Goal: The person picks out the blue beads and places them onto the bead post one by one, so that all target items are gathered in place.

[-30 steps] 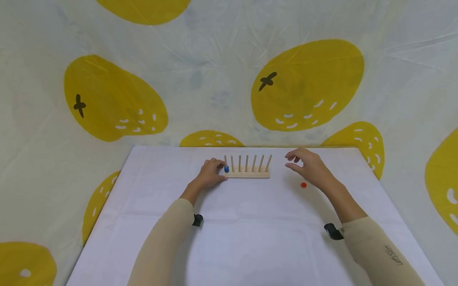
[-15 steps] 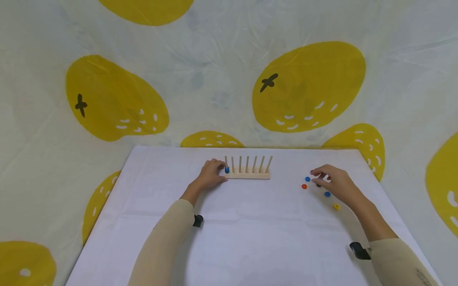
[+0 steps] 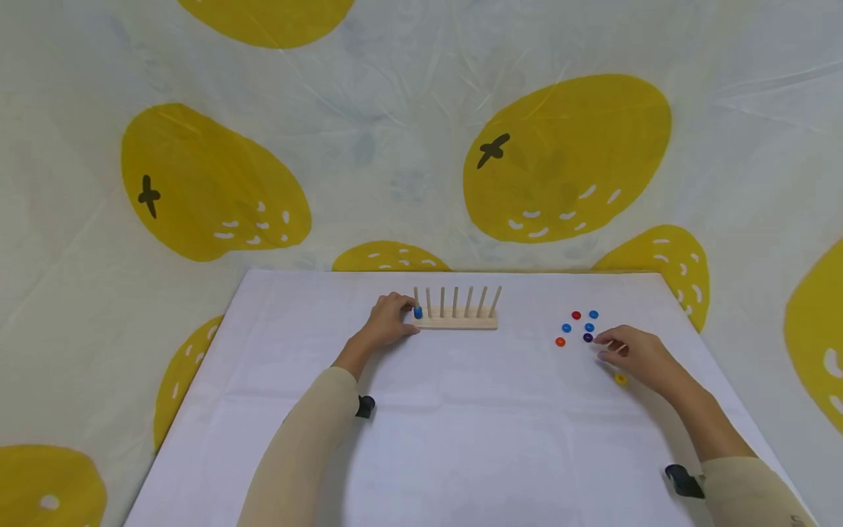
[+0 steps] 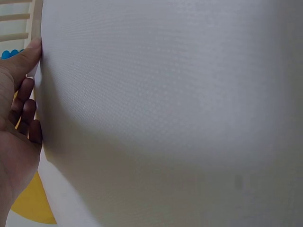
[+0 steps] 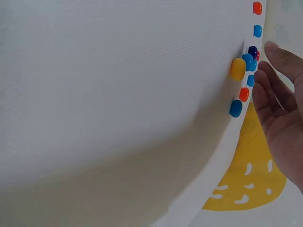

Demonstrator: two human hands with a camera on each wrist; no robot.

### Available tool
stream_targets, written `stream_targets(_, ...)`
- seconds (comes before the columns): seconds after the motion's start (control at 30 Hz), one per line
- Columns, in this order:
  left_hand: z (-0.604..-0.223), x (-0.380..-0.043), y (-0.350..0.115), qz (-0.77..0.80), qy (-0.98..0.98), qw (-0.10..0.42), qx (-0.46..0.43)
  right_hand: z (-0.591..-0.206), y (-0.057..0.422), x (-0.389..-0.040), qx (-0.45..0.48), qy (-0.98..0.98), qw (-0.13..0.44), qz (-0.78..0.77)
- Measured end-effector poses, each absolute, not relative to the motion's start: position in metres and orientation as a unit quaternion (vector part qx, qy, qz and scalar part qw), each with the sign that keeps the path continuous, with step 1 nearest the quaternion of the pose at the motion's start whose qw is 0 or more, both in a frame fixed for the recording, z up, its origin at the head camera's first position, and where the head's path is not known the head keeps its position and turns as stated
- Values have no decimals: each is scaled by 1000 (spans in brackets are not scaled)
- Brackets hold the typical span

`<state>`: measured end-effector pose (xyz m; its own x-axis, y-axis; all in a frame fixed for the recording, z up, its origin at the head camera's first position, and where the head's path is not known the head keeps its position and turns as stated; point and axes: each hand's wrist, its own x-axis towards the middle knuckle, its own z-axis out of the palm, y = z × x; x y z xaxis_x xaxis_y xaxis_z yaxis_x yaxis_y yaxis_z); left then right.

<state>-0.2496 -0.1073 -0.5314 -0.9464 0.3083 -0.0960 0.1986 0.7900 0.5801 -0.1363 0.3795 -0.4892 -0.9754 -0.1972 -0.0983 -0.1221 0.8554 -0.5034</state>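
Note:
A wooden peg rack [image 3: 461, 322] with a row of upright pegs stands at the back of the table. Blue beads [image 3: 418, 312] sit low on its leftmost peg. My left hand [image 3: 387, 320] holds the rack's left end between thumb and fingers; in the left wrist view the thumb lies along the base beside the blue beads [image 4: 10, 54]. My right hand [image 3: 639, 355] is over the loose beads, thumb and fingers apart. A dark purple bead [image 3: 588, 337] lies by its fingertips, and a blue bead under the hand is mostly hidden. In the right wrist view nothing shows between the fingers [image 5: 272, 92].
Loose beads lie right of the rack: red [image 3: 576, 315], orange [image 3: 560, 342], several blue [image 3: 566, 328], and a yellow bead [image 3: 620, 379] nearer the front. A white cloth [image 3: 461, 439] covers the table. Behind hangs a curtain [image 3: 395, 146] with yellow fruit shapes.
My right hand has moved right and toward the front, away from beside the rack to the loose beads, uncovering several of them. My left hand stays on the rack.

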Motion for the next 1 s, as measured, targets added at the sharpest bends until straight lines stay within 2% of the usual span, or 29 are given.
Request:
stream_targets(0.37,-534,-252,-109,294,941,92,143,-499,384,-135,-64,963,109,-237)
stream_targets(1.0,-533,-250,-110,295,940,92,143,-506,378,-137,-53,968,101,-225)
